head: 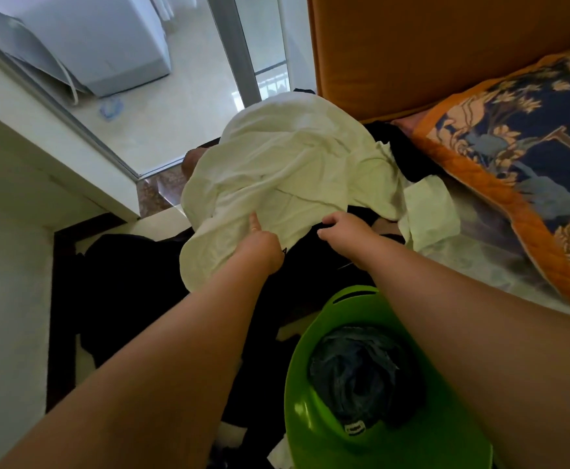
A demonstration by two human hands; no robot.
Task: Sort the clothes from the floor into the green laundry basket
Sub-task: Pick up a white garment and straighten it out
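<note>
A large white garment is spread over a heap of dark clothes on the floor. My left hand grips its lower edge, thumb on top of the cloth. My right hand pinches the same edge a little to the right. The green laundry basket stands near me at the lower middle, under my right forearm. A blue-grey denim garment lies bunched inside it.
A bed with an orange and navy patterned blanket and an orange headboard fills the right. A white wall corner stands at left. A glass sliding door lies ahead, a white appliance behind it.
</note>
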